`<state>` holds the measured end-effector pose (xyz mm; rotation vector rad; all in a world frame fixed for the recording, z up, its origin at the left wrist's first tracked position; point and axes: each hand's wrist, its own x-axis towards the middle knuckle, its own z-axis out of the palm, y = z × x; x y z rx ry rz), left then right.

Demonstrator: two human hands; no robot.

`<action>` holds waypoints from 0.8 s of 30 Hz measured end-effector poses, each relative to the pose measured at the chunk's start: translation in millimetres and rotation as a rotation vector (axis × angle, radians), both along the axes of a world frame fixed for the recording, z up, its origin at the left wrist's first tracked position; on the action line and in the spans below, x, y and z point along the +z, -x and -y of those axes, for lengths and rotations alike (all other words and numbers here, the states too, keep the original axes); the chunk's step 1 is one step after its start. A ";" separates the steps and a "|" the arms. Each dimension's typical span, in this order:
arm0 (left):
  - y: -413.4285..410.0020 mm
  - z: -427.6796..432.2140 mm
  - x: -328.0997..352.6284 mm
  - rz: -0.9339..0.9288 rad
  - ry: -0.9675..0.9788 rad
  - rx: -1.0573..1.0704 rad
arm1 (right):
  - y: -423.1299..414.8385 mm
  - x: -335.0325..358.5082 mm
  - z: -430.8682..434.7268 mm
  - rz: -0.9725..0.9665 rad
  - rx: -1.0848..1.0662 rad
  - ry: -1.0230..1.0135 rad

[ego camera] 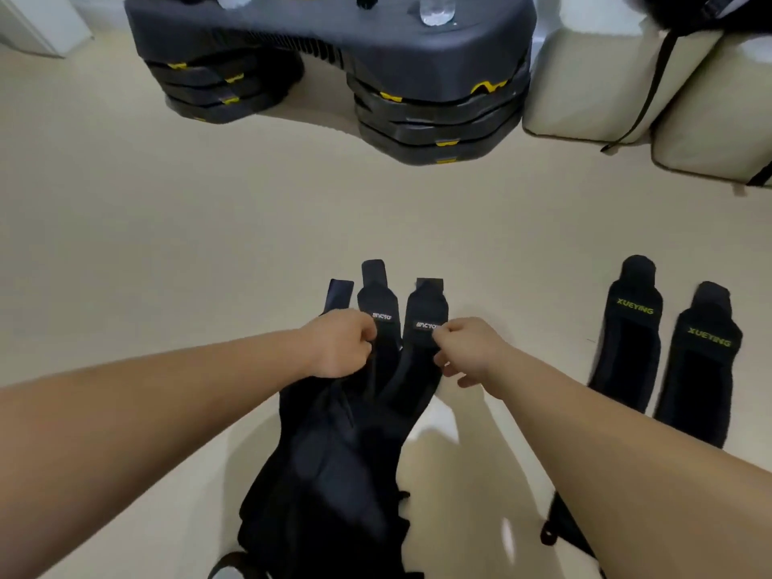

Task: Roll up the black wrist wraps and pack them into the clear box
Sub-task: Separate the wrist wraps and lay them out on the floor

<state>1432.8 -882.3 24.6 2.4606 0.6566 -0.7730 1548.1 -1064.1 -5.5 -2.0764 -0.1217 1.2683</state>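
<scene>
At the lower centre of the frame, a bunch of black wrist wraps [334, 474] is spread over the pale floor [167, 244], its three ends fanned upward. The bunch is gripped by the curled left hand [338, 344] at mid frame, and the edge of the right-most wrap [426, 307] is pinched by the right hand [470, 348] beside its white label. Two more wraps [631, 323] with green lettering are laid flat at the right. Farther off, a dark step platform [334, 39] bearing a bottle [436, 8] is seen at the top, with cream cushions [593, 77] at the upper right.

black wraps [422, 348] with white logos; right of them, black wraps [664, 348] lettered yellow-green. cream floor [167, 244]. beyond the wraps, dark grey step [334, 39] with yellow marks.
</scene>
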 end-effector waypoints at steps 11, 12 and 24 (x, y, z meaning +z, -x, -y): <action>61.6 52.1 -87.1 0.265 0.378 0.772 | 19.9 -43.6 -6.3 -0.043 -0.265 0.130; 59.3 51.9 -85.4 0.286 0.404 0.818 | 21.2 -43.0 -6.5 -0.114 -0.328 0.110; 40.7 74.9 -57.5 0.231 0.820 0.897 | 17.9 -51.7 -9.0 -0.490 -0.458 -0.071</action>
